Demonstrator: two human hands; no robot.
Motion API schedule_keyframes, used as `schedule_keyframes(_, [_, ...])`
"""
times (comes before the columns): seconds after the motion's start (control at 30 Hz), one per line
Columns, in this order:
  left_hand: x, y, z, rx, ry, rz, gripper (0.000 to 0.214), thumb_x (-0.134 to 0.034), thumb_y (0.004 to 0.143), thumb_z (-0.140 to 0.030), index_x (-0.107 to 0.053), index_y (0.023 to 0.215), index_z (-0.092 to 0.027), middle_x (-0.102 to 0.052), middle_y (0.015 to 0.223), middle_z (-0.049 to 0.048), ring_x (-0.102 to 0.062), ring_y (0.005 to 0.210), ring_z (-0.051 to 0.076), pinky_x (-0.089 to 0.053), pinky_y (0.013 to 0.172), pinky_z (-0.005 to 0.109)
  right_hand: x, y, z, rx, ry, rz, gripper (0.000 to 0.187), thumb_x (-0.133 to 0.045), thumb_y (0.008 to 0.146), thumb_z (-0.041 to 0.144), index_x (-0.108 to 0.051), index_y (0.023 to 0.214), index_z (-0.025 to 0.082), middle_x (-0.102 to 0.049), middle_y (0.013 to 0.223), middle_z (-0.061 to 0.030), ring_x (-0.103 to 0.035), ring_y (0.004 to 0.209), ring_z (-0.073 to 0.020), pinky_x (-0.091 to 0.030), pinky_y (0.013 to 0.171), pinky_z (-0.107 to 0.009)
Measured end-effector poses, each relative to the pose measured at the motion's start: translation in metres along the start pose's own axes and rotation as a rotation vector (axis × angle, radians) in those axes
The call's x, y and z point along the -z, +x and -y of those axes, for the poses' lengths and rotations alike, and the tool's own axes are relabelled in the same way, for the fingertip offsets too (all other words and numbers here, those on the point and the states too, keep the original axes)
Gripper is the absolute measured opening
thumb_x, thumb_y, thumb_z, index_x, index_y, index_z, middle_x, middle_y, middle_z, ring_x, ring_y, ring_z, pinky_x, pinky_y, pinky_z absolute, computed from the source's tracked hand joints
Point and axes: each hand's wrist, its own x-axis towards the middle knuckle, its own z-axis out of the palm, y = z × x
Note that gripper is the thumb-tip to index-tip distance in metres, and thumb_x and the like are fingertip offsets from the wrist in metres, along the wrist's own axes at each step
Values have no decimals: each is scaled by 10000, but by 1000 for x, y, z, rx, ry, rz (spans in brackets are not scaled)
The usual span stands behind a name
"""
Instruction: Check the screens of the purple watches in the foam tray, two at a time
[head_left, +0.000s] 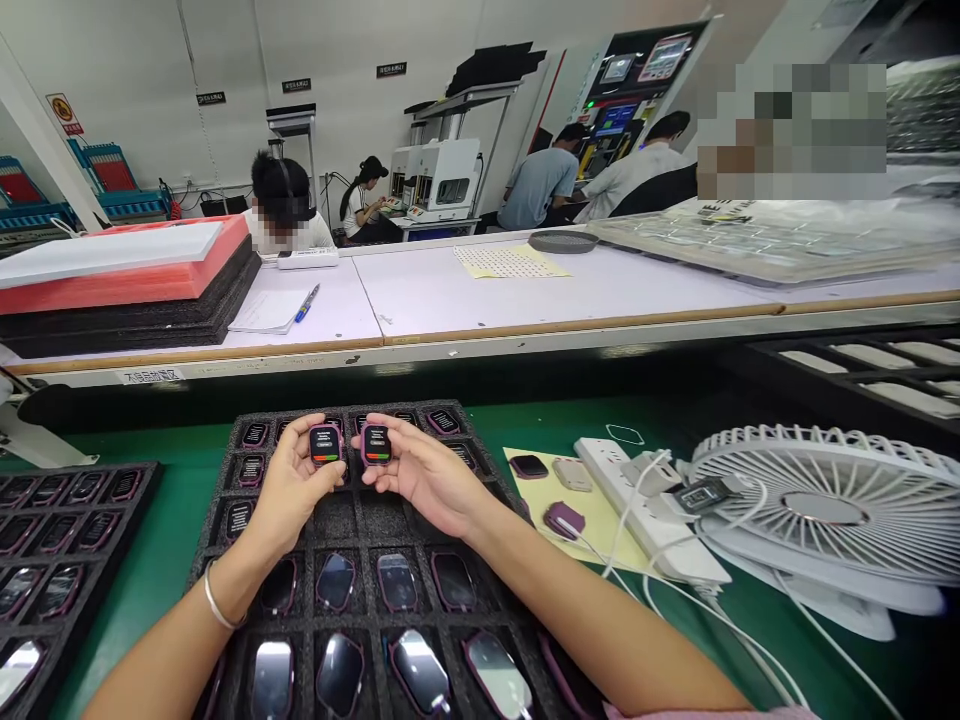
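My left hand is closed around a smartwatch body with a purple frame and a lit screen. Gripped in my right hand is a second smartwatch body, its screen lit with the same sort of text and a green and red strip. The two are held side by side, a small gap apart. Below them lies a black foam tray whose compartments hold several more watch bodies. Those in the far rows show lit text; the nearer ones, such as this watch, have dark screens.
Another foam tray of watches lies at left. On the right are a yellow sheet with small parts, a white power strip, cables and a white fan. A raised shelf spans the back, with people beyond it.
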Motion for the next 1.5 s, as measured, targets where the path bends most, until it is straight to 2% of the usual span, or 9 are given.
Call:
schedule_keyframes(0.2, [-1,-3,-1,40,-83,52,562,-762,758,-259,-502,1253,-195,-681,1000,25,-702,717,128,-579,731,288,-1,-1,-1,25,-17,5,363,-711,852,339,-590,1171,214,-750,1018,-78,-687,626,-147,-486,584,-273])
schedule_keyframes(0.43, [1,-1,1,60,-128,43,606,-789,743,-316,-528,1275,-187,-709,1022,50,-722,723,149,-598,726,306,-4,-5,1,93,-32,49,329,-719,847,377,-612,1104,202,-747,982,-70,-687,646,-152,-491,620,-286])
schedule_keyframes(0.63, [1,-1,1,51,-175,38,552,-766,762,-361,-569,1247,-185,-721,988,49,-730,712,165,-596,705,309,-6,-9,1,156,-64,89,307,-697,869,388,-611,1109,218,-741,1007,-63,-684,673,-148,-502,668,-302])
schedule_keyframes(0.8, [2,-5,1,10,-180,64,481,-743,768,-298,-597,1211,-179,-732,942,41,-727,699,162,-598,697,306,-7,-13,-1,241,-130,139,296,-674,886,359,-606,1145,232,-720,1028,-56,-679,711,-149,-516,707,-321])
schedule_keyframes(0.9, [2,-7,0,-9,-169,78,451,-720,768,-251,-604,1198,-180,-741,971,45,-732,703,165,-603,697,309,-6,-14,-2,287,-199,158,321,-678,865,277,-592,1172,245,-700,1044,-52,-667,726,-148,-525,718,-332])
schedule_keyframes(1.1, [1,-7,-1,-49,-121,74,432,-686,753,-187,-602,1176,-179,-740,1004,43,-733,687,157,-610,691,308,-3,-11,-5,373,-316,143,388,-642,842,179,-564,1214,252,-675,1037,-47,-644,726,-142,-536,721,-338])
schedule_keyframes(1.5, [2,-7,4,-147,-44,113,391,-666,776,-148,-611,1161,-195,-726,1075,56,-721,724,132,-615,707,280,-1,-11,-6,405,-380,145,400,-632,855,180,-557,1243,247,-662,1060,-58,-635,746,-139,-557,748,-345])
